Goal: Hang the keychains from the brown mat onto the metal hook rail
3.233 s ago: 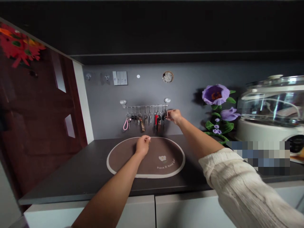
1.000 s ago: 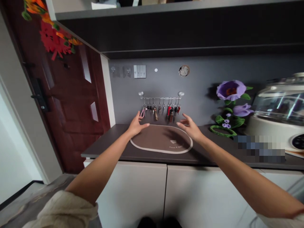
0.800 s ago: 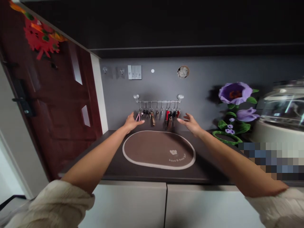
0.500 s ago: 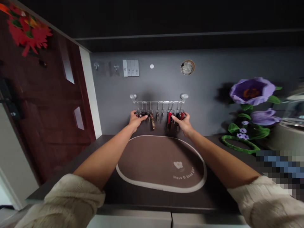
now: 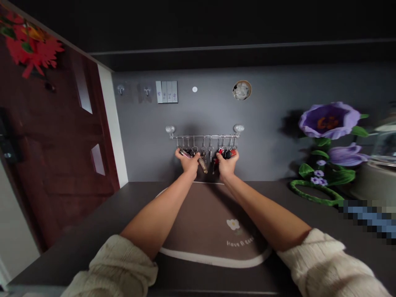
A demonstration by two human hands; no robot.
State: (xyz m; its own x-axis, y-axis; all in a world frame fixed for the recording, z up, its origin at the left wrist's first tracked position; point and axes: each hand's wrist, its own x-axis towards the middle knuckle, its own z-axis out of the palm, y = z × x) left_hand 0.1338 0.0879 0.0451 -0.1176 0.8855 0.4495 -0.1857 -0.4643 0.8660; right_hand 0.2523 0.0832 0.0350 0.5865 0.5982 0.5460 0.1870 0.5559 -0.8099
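Observation:
A chrome hook rail (image 5: 204, 135) is fixed to the grey wall, with several sets of keys (image 5: 205, 159) hanging from it. My left hand (image 5: 188, 161) is closed round the keys at the rail's left end, where a pink strap shows between my fingers. My right hand (image 5: 227, 163) is closed round the red and black keys at the right end. A brown key fob (image 5: 203, 165) hangs free between my two hands. Both arms reach over a brown oval mat (image 5: 216, 225) on the dark counter.
A dark red door (image 5: 52, 156) stands at the left with a red paper ornament (image 5: 29, 45). Purple artificial flowers (image 5: 329, 140) stand on the counter at the right, by a glass-lidded appliance (image 5: 382, 165). Wall switches (image 5: 166, 91) and two small hooks (image 5: 133, 90) sit above the rail.
Both hands, open above the mat a second ago, have reached the rail and closed on the keys at its two ends. My head has moved closer to the wall.

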